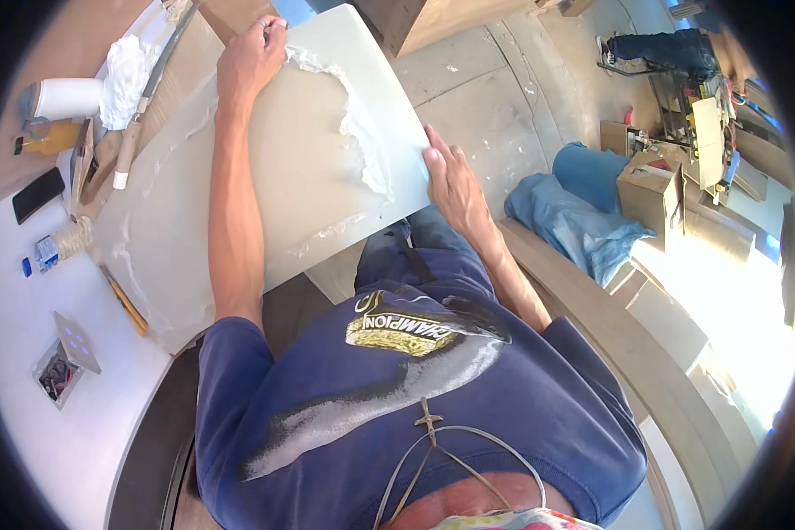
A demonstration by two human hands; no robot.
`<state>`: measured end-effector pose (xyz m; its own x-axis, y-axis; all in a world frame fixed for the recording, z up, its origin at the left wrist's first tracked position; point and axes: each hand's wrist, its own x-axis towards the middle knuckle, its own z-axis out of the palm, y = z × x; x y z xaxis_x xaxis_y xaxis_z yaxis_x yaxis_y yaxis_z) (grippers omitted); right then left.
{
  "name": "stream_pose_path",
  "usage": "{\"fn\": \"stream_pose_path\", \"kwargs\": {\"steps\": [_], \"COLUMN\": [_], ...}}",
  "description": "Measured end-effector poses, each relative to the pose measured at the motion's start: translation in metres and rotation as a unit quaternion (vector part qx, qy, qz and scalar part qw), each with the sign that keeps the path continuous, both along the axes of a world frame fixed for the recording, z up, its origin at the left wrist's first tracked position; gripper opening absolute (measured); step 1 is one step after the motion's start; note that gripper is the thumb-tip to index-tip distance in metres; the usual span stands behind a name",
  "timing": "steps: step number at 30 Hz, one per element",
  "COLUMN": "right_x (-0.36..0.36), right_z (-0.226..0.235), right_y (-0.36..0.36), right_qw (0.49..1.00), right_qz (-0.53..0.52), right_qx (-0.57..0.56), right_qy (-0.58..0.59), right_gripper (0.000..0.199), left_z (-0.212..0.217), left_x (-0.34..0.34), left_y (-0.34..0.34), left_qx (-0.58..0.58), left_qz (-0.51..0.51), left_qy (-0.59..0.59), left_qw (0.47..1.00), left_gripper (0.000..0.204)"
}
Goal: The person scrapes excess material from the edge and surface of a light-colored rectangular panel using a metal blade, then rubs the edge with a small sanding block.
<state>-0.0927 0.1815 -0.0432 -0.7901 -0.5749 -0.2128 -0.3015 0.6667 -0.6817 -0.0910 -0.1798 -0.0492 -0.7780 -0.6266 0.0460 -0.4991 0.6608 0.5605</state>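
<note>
A large pale board [309,150] lies before me, its middle beige and bordered by ragged white smears of paste or torn film. My left hand [252,62] is at the board's far edge, its fingers curled closed; what they pinch there, if anything, is hidden. A ring shows on one finger. At the board's right edge, my right hand [455,181] grips the rim, thumb and fingers pressed along it. My left forearm crosses over the board's surface.
On the left lie a long-bladed tool with a wooden handle [127,155], a crumpled white cloth [131,84], a white roll [66,99], a phone [39,195], a small bottle [49,252] and a brush-like tool [128,305]. Rightward are blue sheeting [574,221], a cardboard box [652,190] and another person [671,53].
</note>
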Motion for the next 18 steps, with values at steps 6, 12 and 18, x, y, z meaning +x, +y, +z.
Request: {"fn": "stream_pose_path", "kwargs": {"steps": [6, 12, 18], "right_x": [-0.014, 0.008, -0.012], "right_z": [0.024, 0.000, 0.016], "right_y": [-0.024, 0.015, -0.013], "right_qw": [0.999, 1.000, 1.000], "right_qz": [-0.009, -0.012, 0.002], "right_qx": [0.034, -0.008, 0.004], "right_qy": [-0.021, -0.012, -0.030], "right_gripper": [0.055, 0.055, 0.054], "left_z": [0.001, -0.004, 0.004], "left_x": [-0.004, 0.000, -0.002], "left_y": [0.000, -0.004, -0.001], "left_qx": [0.005, 0.005, 0.000], "left_qz": [-0.018, -0.010, -0.007], "left_qy": [0.001, -0.007, 0.000], "left_qw": [1.000, 1.000, 1.000], "left_gripper": [0.042, 0.045, 0.046]}}
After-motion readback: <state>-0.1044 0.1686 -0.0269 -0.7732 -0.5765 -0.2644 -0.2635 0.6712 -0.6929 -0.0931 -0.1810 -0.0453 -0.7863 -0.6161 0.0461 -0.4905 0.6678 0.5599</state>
